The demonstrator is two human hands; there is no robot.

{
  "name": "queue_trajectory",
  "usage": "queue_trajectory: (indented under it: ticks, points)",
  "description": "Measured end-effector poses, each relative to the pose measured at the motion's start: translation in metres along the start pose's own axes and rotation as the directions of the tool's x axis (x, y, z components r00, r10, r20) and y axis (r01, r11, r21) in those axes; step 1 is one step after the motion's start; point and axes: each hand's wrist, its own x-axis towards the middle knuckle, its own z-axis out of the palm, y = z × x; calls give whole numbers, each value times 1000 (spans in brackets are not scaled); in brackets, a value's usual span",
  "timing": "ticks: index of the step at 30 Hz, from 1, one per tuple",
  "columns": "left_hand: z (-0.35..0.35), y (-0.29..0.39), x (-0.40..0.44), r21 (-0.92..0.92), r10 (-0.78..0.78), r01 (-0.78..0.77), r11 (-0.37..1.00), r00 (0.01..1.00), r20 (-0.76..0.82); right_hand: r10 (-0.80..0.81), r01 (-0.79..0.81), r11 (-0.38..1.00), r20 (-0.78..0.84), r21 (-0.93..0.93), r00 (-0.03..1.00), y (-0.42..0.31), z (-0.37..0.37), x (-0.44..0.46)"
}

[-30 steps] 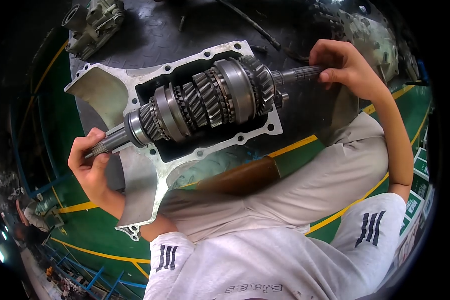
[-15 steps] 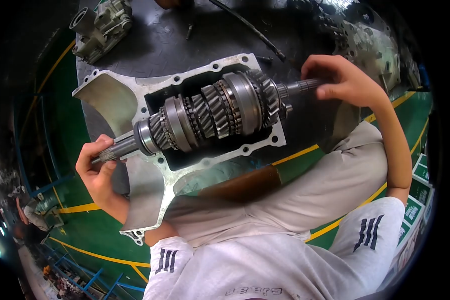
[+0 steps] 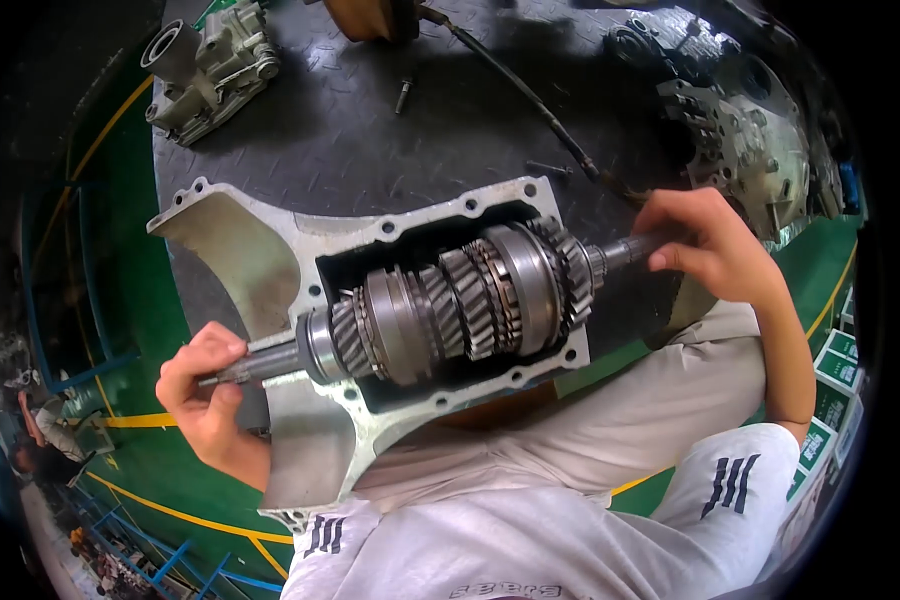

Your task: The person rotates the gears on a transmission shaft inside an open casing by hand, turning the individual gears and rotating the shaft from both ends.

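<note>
A gear shaft [image 3: 460,300] with several helical gears and synchronizer rings lies lengthwise over the cavity of an open gearbox housing half [image 3: 330,220]. My left hand [image 3: 205,385] is closed round the thin splined end at the left, fingers above and thumb below. At the other end, my right hand [image 3: 710,245] grips the splined shaft from above, its thumb underneath. The housing's bell-shaped end faces left, and its lower rim reaches over my lap. The underside of the gears is hidden inside the housing.
The housing rests on a dark tread-plate table [image 3: 310,120]. A cast metal part [image 3: 210,70] stands at the far left, another casting [image 3: 740,140] at the right. A long bar [image 3: 530,95], a loose bolt [image 3: 403,95] and a wooden-looking block [image 3: 370,15] lie beyond. A person [image 3: 50,430] is at the far left.
The view has tilted, so housing, shaft and both hands appear lower in the picture, and more of the table's far side shows. Both hands keep hold of the shaft ends.
</note>
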Motion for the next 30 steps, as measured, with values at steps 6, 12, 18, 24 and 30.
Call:
queue_trajectory:
  ticks: [6,12,18,24,30]
  points:
    - [0,-2,7,19,136,-136,990,990,40,-26,24,1000,133,12,991,16,-9,10]
    - [4,-1,9,36,181,-182,983,983,23,-5,-139,950,459,279,888,32,-19,26]
    - [8,-3,7,-29,124,-125,992,992,-22,-161,169,985,166,-31,973,18,0,19]
    - [10,-3,4,-59,112,-115,992,992,-55,-154,154,982,16,-112,988,5,13,11]
    - [10,0,4,-153,26,-25,988,1000,2,-275,268,932,5,-245,961,7,15,7]
